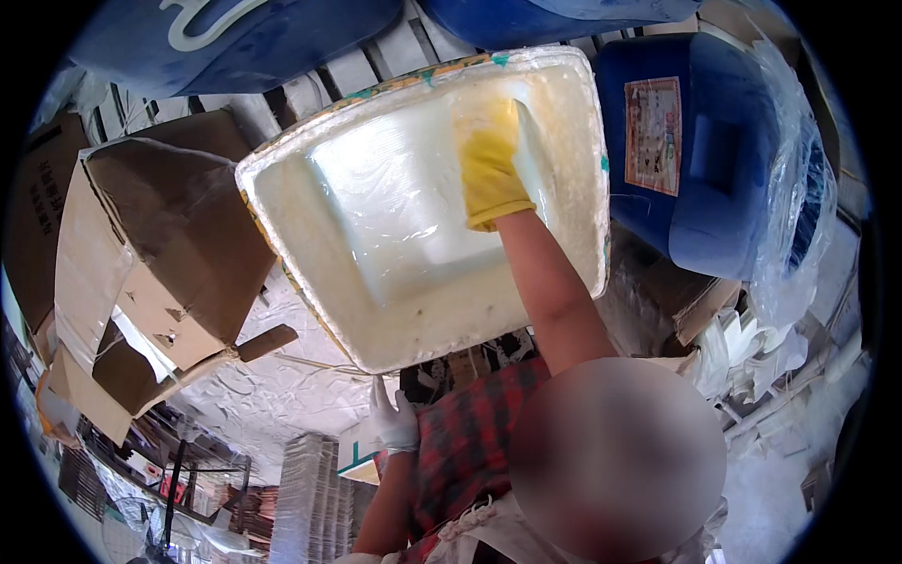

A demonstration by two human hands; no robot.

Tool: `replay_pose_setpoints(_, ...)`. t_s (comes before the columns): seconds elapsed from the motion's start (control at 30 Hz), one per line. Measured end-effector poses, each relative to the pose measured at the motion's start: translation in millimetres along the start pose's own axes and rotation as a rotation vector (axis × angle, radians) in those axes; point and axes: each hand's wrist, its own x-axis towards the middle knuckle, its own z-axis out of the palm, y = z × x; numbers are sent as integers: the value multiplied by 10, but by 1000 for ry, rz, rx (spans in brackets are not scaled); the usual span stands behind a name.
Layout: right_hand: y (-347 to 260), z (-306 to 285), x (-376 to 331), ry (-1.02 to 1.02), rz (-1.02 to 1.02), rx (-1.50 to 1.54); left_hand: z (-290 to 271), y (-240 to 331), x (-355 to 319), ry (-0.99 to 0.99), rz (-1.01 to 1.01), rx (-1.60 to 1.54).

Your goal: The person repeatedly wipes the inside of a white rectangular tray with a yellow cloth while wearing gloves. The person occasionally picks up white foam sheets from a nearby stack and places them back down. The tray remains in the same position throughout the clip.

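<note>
white foam box [395,216], shiny inside | 1 box; a co-worker's 1 yellow glove [490,164] flat inside it, 1 white glove [393,420] just below | own hands: cannot tell

One head-worn fisheye view — close over a white foam box [413,235], a co-worker just below, edges bending.

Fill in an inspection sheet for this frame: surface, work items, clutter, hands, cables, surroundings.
Surface: crumpled white sheeting under the boxes.
Job's things: white foam box, tilted, lined with clear film; a co-worker's yellow-gloved hand reaches inside it.
Clutter: torn cardboard box to the left; loose plastic wrap to the right.
Grippers: wearer's own hands not in view; the co-worker's white-gloved hand is below the foam box.
Cables: nothing seen.
Surroundings: blue drums; stacked trays.
</note>
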Motion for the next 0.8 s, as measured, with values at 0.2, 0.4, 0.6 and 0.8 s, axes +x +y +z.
replay_pose_setpoints(0.2, 26, -204, 152, 55, -298, -86, 28, -118, 3, 56, -3, -49)
replay_pose_setpoints(0.4, -306, -98, -87, -80, -850, -459, 60, -145, -14, 54, 3, -80)
replay_pose_setpoints(0.6, -445, -68, -241, -40, -526, -661, 41, -89, -12, 52, 13, -84)
replay_pose_setpoints(0.8, -568, 209, -748, -53, -899, -891, 62, -80, -19, 41, 21, -64)
